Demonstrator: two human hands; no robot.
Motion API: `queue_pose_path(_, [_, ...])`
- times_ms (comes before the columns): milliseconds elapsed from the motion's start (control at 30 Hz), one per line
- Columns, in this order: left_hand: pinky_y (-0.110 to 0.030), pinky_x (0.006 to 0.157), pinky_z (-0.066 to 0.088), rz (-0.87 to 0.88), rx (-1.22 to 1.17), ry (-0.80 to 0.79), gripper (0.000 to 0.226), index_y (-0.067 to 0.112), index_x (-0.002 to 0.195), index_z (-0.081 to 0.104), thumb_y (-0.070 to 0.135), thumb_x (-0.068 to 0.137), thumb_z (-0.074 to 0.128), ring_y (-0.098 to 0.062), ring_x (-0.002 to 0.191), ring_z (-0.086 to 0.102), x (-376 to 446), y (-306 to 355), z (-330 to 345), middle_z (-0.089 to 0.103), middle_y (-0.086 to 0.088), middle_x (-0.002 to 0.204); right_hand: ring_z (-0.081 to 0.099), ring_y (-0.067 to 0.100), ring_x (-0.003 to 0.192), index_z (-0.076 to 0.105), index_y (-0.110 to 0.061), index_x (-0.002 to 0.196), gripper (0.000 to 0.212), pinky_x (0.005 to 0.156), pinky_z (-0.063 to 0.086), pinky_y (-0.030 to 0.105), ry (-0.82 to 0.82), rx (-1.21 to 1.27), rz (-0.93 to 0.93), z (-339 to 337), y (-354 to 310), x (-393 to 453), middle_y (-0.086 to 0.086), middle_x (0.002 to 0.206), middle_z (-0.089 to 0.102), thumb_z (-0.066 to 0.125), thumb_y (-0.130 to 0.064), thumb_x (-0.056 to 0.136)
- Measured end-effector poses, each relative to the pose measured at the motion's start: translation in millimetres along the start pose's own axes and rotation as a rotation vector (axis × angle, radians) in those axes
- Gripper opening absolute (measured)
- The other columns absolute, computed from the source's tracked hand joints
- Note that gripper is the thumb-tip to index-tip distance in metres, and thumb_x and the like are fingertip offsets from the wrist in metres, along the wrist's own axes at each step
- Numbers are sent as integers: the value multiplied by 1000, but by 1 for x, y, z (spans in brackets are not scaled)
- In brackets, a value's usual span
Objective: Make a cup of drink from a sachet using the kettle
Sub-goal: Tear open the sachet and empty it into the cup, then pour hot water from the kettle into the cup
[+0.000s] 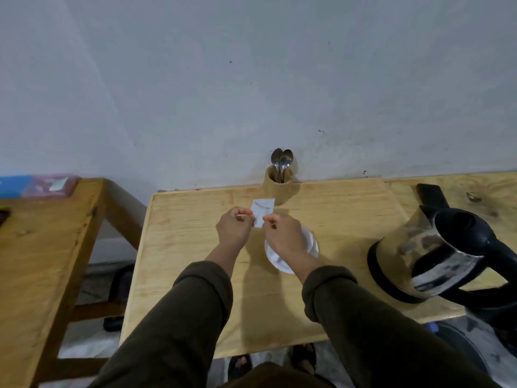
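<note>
A small white sachet is held upright above the table, pinched at its lower edge by both hands. My left hand grips its left side and my right hand grips its right side. Below my right hand stands a white cup, largely hidden by that hand and wrist. A steel kettle with a black handle and lid sits on its black base at the right of the table.
A wooden holder with spoons stands at the back against the wall. A dark phone-like object lies behind the kettle. A second wooden table is at the left, with a gap between.
</note>
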State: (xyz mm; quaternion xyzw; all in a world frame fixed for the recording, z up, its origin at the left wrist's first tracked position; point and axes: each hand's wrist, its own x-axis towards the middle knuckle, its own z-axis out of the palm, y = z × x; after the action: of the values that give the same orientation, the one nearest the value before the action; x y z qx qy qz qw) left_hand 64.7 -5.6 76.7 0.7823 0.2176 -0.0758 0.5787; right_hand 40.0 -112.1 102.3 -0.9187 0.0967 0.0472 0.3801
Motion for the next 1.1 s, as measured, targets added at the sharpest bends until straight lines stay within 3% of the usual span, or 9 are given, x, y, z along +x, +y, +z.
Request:
queue_pose_path(133, [-30, 92, 50, 10, 146, 24, 21, 19, 94, 73, 13, 82, 58, -22, 96, 67, -9, -29, -16, 75, -3, 99, 58, 31, 107, 58, -9, 79, 15, 75, 37, 29, -149, -251, -54, 30, 1, -6, 15, 105, 59, 48, -10, 89])
queue_pose_path(200, [-26, 90, 48, -10, 178, 8, 23, 14, 101, 73, 12, 82, 60, -21, 94, 67, -10, -44, -21, 75, -7, 100, 55, 30, 110, 59, -7, 90, 12, 78, 37, 29, -167, -414, -113, 42, 5, -9, 14, 114, 56, 49, -12, 87])
queue_pose_path(267, [-20, 87, 43, -28, 208, -15, 23, 11, 104, 72, 13, 83, 64, -21, 97, 67, -9, -57, -22, 74, -9, 103, 45, 29, 118, 62, -8, 108, 26, 93, 38, 37, -174, -588, -173, 50, 10, -14, 11, 128, 50, 46, -16, 88])
queue_pose_path(400, [-12, 78, 33, -37, 277, -48, 22, 8, 105, 70, 14, 84, 65, -20, 104, 65, -6, -76, -19, 73, -8, 105, 33, 27, 124, 64, -15, 111, 31, 104, 28, 45, -273, -876, -234, 58, 18, -17, 6, 133, 47, 42, -23, 92])
queue_pose_path(500, [-9, 69, 29, -43, 305, -53, 13, 10, 96, 68, 11, 84, 63, -16, 86, 59, -6, -83, -15, 66, -4, 90, 32, 25, 125, 65, -18, 111, 31, 104, 26, 44, -313, -968, -260, 60, 18, -17, 3, 129, 51, 41, -24, 93])
queue_pose_path(600, [-18, 72, 36, -46, 300, -43, 14, 4, 96, 68, 8, 83, 63, -14, 81, 56, -5, -88, -10, 65, -4, 87, 31, 24, 126, 65, -18, 109, 30, 105, 24, 45, -301, -976, -280, 61, 19, -17, 1, 127, 53, 40, -21, 93])
queue_pose_path(700, [-23, 74, 44, -54, 302, -28, 17, 3, 98, 68, 9, 84, 61, -22, 87, 64, -4, -90, -7, 71, -10, 97, 31, 25, 126, 65, -15, 110, 32, 105, 22, 45, -298, -938, -253, 62, 20, -15, 3, 127, 53, 39, -18, 92])
queue_pose_path(933, [-30, 79, 51, -50, 324, -20, 19, 5, 100, 68, 10, 83, 61, -25, 93, 67, 0, -92, -5, 72, -10, 98, 27, 26, 130, 59, -26, 122, 36, 110, 19, 47, -335, -1014, -252, 65, 27, -11, 3, 135, 43, 36, -34, 95])
queue_pose_path(1100, [-28, 72, 43, -29, 364, 33, 21, 4, 98, 66, 21, 91, 56, -25, 90, 62, -9, -92, -2, 70, -12, 98, 32, 26, 125, 58, -18, 119, 35, 106, 25, 44, -217, -861, -254, 52, 25, -16, 5, 129, 47, 38, -30, 93])
